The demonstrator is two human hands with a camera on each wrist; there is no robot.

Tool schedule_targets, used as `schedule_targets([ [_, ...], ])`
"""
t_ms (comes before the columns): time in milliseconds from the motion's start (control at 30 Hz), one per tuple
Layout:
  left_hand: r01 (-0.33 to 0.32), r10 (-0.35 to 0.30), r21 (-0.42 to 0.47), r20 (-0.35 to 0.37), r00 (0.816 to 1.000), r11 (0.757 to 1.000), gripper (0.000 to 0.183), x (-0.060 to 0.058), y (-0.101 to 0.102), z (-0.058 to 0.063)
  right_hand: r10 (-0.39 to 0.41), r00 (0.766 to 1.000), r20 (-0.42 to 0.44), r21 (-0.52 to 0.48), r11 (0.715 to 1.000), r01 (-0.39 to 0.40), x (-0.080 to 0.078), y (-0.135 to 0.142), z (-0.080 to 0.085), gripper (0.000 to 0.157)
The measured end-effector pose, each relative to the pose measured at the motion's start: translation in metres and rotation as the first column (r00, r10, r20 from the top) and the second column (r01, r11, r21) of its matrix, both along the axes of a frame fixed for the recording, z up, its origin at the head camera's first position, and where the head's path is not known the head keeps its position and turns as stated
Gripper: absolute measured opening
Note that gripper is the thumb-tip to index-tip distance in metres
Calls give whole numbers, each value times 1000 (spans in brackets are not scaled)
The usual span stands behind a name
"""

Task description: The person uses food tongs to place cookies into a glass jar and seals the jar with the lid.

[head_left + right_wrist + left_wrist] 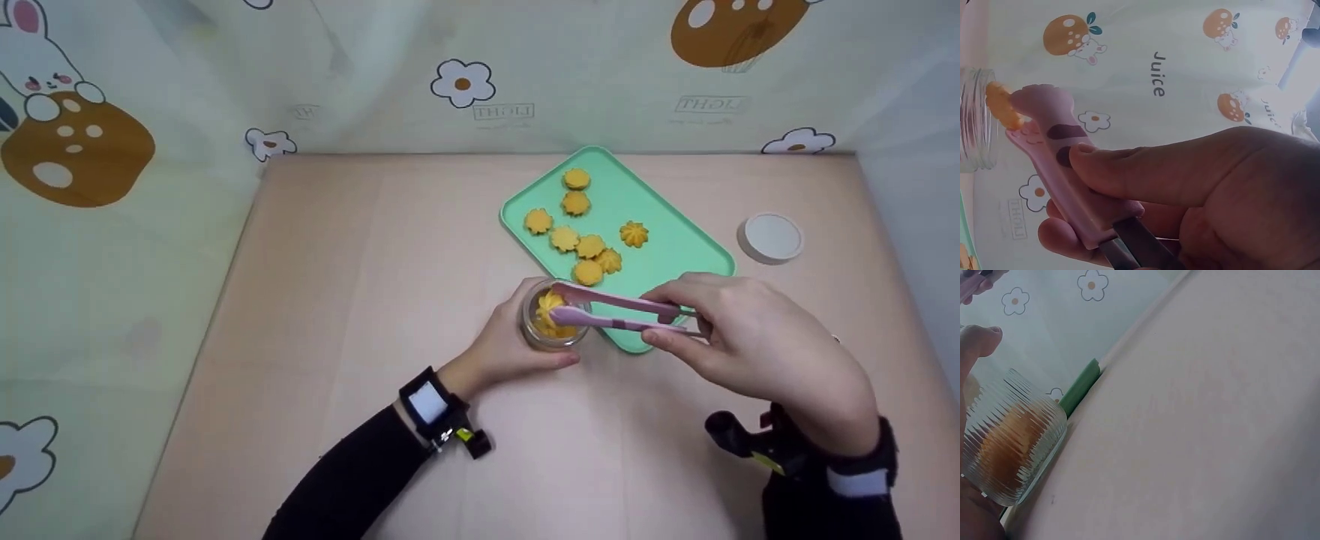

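Observation:
My left hand (504, 341) grips a ribbed clear glass jar (553, 344) around its side, mouth up. Yellow-orange cookies are inside; through the ribbed wall in the left wrist view they blur into one orange mass (1012, 444). My right hand (772, 337) holds pink tongs (622, 302) between thumb and fingers. At the paw-shaped tips, in the right wrist view, a flower-shaped cookie (1004, 107) sits at the jar's mouth. Just beyond the jar lies a green tray (675, 225) bearing several cookies, among them a star-ridged one (634, 234) set apart.
A round white lid (771, 238) lies on the table to the right of the tray. The pale table (360, 262) meets a patterned curtain (375, 75) along its back and left sides. A camera mount (442, 420) is strapped to the left wrist.

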State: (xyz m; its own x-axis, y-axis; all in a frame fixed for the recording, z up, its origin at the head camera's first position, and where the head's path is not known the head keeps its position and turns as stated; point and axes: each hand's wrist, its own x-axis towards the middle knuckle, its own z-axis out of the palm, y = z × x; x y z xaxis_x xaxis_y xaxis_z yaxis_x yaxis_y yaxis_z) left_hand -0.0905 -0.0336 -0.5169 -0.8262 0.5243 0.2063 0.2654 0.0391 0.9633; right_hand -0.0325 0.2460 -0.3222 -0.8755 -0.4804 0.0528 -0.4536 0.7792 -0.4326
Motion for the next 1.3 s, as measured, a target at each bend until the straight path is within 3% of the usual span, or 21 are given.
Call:
schedule_targets([
  [267,-3,3,5,-23,1000,1000,93,-1,1,-1,16,1000,-6,54,998,-16,0,-2,-3,26],
  [667,6,-5,22,-37,999,1000,91,0,1,1,-40,999,-22,47,998,41,3,-3,1,32],
  [833,2,-1,11,-30,1000,1000,92,0,1,0,-41,997,-59,-3,999,41,2,-1,1,32],
  [1067,5,-4,25,-41,999,1000,94,-1,1,-1,-137,983,-126,-112,986,123,-8,1,-3,34],
  [1300,10,-8,35,-57,998,999,93,-1,1,-1,-260,963,-73,-101,962,252,-28,1,-15,42],
])
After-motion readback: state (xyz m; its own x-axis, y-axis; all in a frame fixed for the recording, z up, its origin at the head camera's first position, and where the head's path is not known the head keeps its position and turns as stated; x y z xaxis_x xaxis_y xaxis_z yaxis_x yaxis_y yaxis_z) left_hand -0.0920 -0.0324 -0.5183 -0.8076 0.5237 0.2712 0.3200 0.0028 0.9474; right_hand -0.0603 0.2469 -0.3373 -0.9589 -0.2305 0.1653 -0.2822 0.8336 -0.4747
